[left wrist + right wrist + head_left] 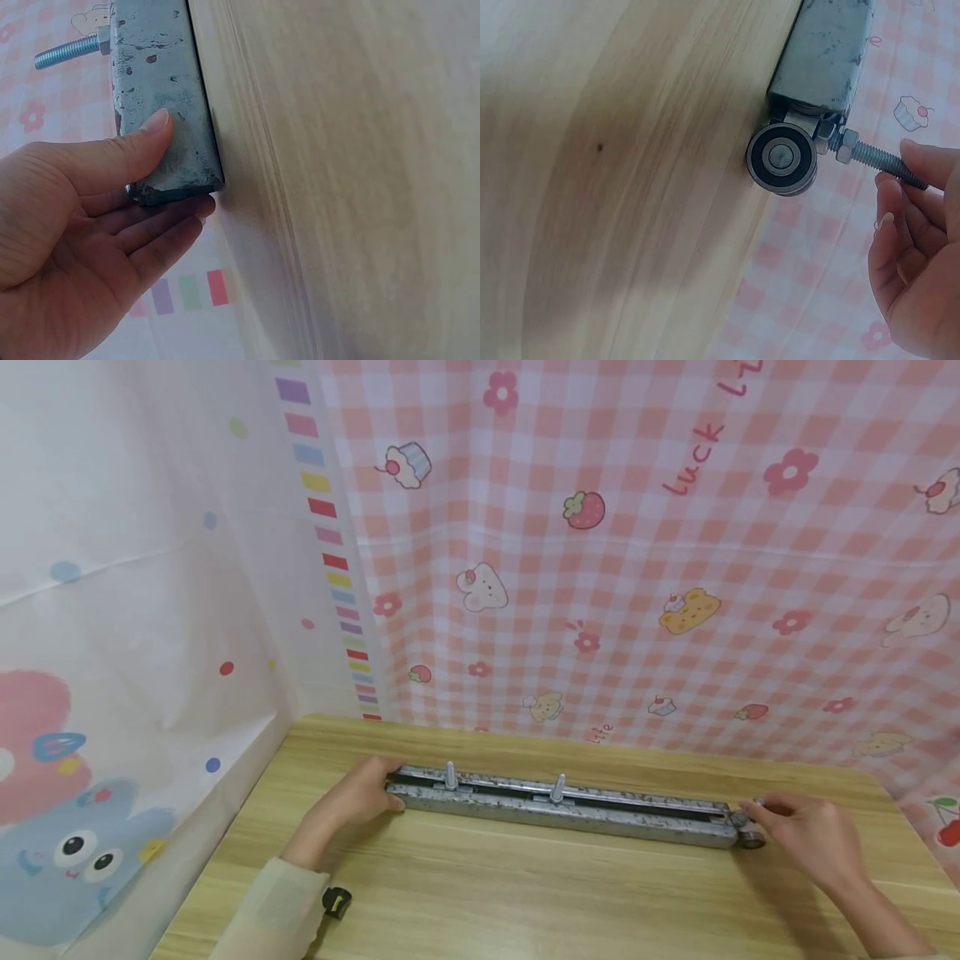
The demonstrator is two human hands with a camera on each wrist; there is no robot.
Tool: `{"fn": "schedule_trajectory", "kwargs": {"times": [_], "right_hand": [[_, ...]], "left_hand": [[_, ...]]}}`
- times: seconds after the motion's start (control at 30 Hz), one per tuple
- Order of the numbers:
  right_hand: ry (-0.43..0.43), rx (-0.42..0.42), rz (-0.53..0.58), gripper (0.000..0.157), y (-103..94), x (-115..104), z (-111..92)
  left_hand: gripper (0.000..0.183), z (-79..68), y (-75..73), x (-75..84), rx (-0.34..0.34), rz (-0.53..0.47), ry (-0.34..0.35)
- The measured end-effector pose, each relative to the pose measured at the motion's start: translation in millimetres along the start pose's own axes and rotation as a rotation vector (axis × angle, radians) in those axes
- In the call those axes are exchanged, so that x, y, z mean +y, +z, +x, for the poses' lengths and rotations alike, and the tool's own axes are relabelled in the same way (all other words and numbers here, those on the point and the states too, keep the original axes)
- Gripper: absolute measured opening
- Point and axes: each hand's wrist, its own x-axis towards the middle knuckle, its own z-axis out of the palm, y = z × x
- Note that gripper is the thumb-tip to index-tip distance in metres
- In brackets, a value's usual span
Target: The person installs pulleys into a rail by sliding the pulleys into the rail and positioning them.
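Observation:
A long grey steel channel track [562, 814] with a scuffed surface lies across the table, its slot facing up. At its left end my left hand [367, 793] grips it; in the left wrist view the thumb presses the track's side [161, 82] and the fingers curl round the end. Two threaded bolts [558, 788] stand up from the slot. A roller trolley [752, 839] with bearing wheels [781, 157] sits at the right end, partly out of the track. My right hand [813, 839] pinches the tip of its threaded bolt [881, 159] between thumb and fingers.
The track rests on a wood-grain table [525, 893]. Behind it hangs a pink checked curtain [637, 560], with a white printed cloth [150, 610] on the left. A small black object [337, 902] shows beside my left sleeve.

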Motion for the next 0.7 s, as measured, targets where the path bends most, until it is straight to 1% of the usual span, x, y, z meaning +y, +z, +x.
{"fn": "schedule_trajectory", "kwargs": {"times": [0.2, 0.5, 0.7], "right_hand": [[-0.024, 0.014, 0.019, 0.019, 2.5, -3.0, 1.5], [0.010, -0.014, 0.027, 0.022, 4.3, -8.5, 2.4], [0.045, -0.065, 0.045, 0.028, 6.5, -14.2, 4.6]], "left_hand": [[0.062, 0.1, 0.1, 0.4, 0.002, 0.002, 0.000], [0.062, -0.1, 0.0, 0.1, 0.003, 0.003, 0.004], [0.062, -0.5, 0.1, 0.2, -0.002, 0.005, -0.001]]}}
